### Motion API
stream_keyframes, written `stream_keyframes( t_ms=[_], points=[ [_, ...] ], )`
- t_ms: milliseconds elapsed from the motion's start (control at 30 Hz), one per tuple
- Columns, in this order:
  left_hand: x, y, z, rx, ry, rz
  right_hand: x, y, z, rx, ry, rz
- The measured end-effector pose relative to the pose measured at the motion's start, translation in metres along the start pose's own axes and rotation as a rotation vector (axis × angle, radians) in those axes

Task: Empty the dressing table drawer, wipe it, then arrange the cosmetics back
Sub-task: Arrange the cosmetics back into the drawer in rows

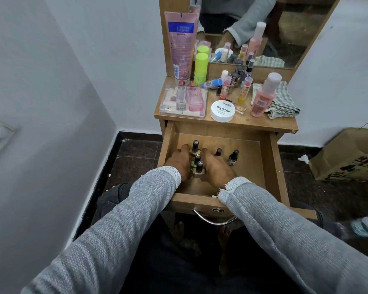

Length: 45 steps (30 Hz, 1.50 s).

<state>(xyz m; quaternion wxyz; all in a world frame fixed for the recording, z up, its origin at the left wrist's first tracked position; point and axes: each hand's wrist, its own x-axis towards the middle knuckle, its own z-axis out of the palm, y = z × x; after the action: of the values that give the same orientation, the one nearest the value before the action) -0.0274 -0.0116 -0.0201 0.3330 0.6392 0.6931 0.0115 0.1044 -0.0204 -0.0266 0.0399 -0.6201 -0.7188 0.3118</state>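
both hands are in the open drawer point(270, 166): left hand point(179, 161) and right hand point(216, 166) have fingers cupped around a near-left cluster of nail polish bottles point(197, 160). likely arranging; next, fetch cosmetics from the counter point(263, 122).

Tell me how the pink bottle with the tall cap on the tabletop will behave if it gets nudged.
The pink bottle stands upright, tall and narrow with a long cap, so it would probably tip easily. It looks like plastic, so probably not fragile. Its body looks round; once down, it may roll toward the checked cloth beside it.
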Motion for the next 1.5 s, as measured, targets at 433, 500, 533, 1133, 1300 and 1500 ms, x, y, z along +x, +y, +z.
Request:
stream_keyframes(
  t_ms=[433,500,533,1133,1300,1500],
  points=[
    [0.004,0.008,-0.012,0.071,-0.004,0.001,0.032,-0.011,0.011,0.045,0.044,0.044],
    [0.005,0.009,-0.014,0.082,-0.002,-0.031,0.035,-0.013,0.011,0.066,0.056,0.041],
    [0.005,0.010,-0.015,0.084,-0.002,-0.042,0.035,-0.014,0.010,0.076,0.062,0.038],
    [-0.003,-0.002,-0.059,0.003,0.107,0.035,0.065,-0.035,0.000,0.169,0.060,0.021],
    [0.001,-0.014,-0.070,-0.172,0.195,0.054,0.082,-0.041,0.001,0.189,0.065,0.012],
    [0.003,-0.021,-0.071,-0.246,0.247,0.078,0.099,-0.045,0.018,0.195,0.085,0.013]
  ],
)
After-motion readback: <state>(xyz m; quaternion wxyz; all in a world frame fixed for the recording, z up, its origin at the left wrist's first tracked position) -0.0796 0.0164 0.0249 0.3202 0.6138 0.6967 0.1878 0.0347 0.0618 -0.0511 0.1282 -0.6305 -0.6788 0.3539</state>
